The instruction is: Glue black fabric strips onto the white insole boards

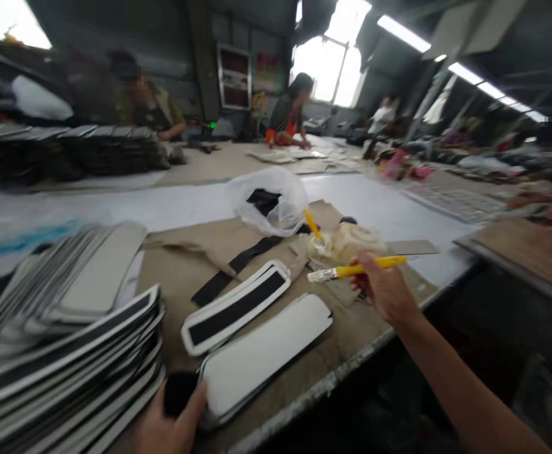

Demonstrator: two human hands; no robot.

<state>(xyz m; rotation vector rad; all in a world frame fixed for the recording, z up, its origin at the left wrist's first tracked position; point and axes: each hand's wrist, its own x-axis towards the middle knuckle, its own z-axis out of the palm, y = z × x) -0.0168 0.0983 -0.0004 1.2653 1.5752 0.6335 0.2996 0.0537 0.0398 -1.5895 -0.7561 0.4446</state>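
Note:
My right hand point(382, 287) is closed around a yellow-handled paintbrush point(351, 270), its pale bristles pointing left above the table. At the bottom, my left hand point(174, 419) has a black piece point(179, 392) between thumb and fingers; its exact kind is blurred. The thumb is by the near end of a long white panel point(266, 353) with rounded corners. Just behind that panel lies a white-rimmed panel point(238, 309) with a black strip along its middle. A second yellow-handled brush point(312, 224) stands in a glue-crusted pot point(321, 247) beyond my right hand.
Stacks of strip-marked panels point(68, 366) and plain pale panels point(96, 271) fill the left. A clear plastic bag point(276, 198) with black pieces lies behind, near a loose black strip point(233, 271). The table edge point(323, 381) runs diagonally. Co-workers point(290, 116) work across the tables.

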